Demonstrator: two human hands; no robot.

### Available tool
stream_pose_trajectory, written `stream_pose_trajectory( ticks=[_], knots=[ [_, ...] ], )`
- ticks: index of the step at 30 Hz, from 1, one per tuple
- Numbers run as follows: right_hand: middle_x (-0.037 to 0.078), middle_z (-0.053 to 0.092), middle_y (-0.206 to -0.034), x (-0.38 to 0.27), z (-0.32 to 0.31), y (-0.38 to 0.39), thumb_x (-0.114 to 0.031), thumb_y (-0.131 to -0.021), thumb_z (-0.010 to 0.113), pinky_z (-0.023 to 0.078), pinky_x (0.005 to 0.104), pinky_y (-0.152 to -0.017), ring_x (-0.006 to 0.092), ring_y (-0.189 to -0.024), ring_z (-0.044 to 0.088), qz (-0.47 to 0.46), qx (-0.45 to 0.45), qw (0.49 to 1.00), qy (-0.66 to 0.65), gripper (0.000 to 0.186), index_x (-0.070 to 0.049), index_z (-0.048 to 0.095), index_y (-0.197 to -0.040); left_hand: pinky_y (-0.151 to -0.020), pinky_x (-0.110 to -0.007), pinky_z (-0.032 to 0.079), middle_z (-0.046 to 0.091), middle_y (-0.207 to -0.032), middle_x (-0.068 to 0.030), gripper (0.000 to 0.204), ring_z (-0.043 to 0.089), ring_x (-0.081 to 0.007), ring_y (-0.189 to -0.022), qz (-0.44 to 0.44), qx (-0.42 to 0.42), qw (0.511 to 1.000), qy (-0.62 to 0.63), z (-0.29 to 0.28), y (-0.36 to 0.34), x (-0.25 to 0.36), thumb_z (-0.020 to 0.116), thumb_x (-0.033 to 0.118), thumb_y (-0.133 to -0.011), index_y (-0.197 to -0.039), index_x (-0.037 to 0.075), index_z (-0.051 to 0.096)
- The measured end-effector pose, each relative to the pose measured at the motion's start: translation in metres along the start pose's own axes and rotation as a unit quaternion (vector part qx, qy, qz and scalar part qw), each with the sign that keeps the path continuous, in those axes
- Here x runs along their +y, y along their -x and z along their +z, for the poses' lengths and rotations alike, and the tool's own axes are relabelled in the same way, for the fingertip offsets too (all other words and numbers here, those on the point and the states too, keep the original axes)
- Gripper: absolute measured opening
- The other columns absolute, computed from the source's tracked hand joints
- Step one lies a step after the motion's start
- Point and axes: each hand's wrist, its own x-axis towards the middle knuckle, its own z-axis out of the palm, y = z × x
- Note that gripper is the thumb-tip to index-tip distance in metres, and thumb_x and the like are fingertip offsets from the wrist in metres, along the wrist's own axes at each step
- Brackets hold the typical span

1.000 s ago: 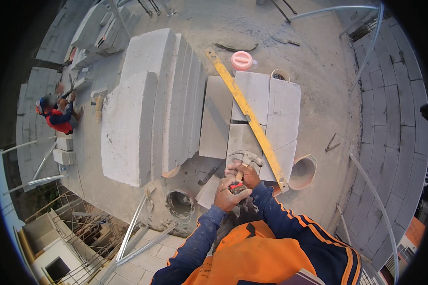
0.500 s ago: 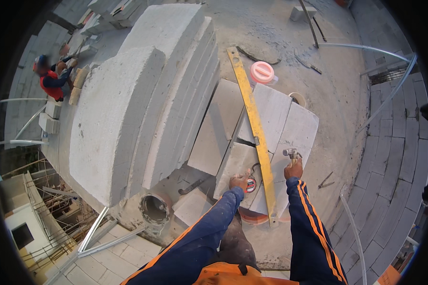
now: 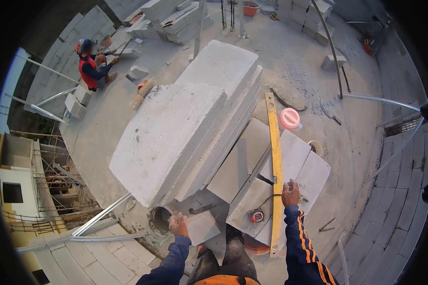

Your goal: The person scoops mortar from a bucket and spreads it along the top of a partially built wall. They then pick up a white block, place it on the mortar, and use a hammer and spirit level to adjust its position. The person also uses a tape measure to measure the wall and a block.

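Observation:
A long yellow spirit level (image 3: 273, 133) lies across pale concrete blocks. My right hand (image 3: 290, 193) is at its right edge, fingers bent and closed against it. Just right of that hand a small hammer (image 3: 305, 199), partly hidden, rests on the block. Left of the level, a red and black tape measure (image 3: 257, 216) lies on a block (image 3: 245, 202), with a dark curved strip running from it towards the level. My left hand (image 3: 178, 224) is empty, its fingers loosely apart, above a low block (image 3: 203, 227) and beside a round bucket-like container (image 3: 160, 218).
A tall stack of large blocks (image 3: 176, 123) stands at left. Beyond the level are a pink-lidded jug (image 3: 290, 118) and a white bucket (image 3: 315, 147). Pliers (image 3: 327, 225) lie on the floor at right. A person in a red vest (image 3: 89, 71) works at far left. Low block walls (image 3: 390, 190) edge the floor.
My right hand has let go of the hammer and moved to the level. My left hand has left the tape measure and shifted left. The view has tilted up, showing more of the far floor.

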Motion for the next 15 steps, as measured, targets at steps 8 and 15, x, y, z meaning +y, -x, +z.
stream_pose_trajectory(
  ticks=[8,15],
  knots=[
    [0.032,0.043,-0.134,-0.353,0.092,-0.052,-0.055,-0.088,0.062,0.044,0.0443,-0.102,0.0393,-0.125,0.048,-0.289,-0.072,0.939,-0.173,0.078,0.004,0.047,-0.136,-0.101,-0.041,0.045,0.054,-0.134,-0.0124,0.065,0.055,-0.028,-0.12,0.132,-0.222,0.908,0.331,0.03,0.006,0.243,0.054,0.048,-0.095,-0.141,0.004,0.041],
    [0.031,0.044,-0.125,-0.394,0.081,-0.029,-0.049,-0.082,0.069,0.042,0.044,-0.103,0.0441,-0.12,0.048,-0.209,-0.068,0.967,-0.129,0.078,0.01,0.048,-0.129,-0.1,-0.042,0.047,0.057,-0.129,-0.0117,0.05,0.057,-0.0273,-0.117,0.117,-0.235,0.883,0.389,0.037,0.025,0.252,0.055,0.036,-0.096,-0.134,0.004,0.048]
  ],
)
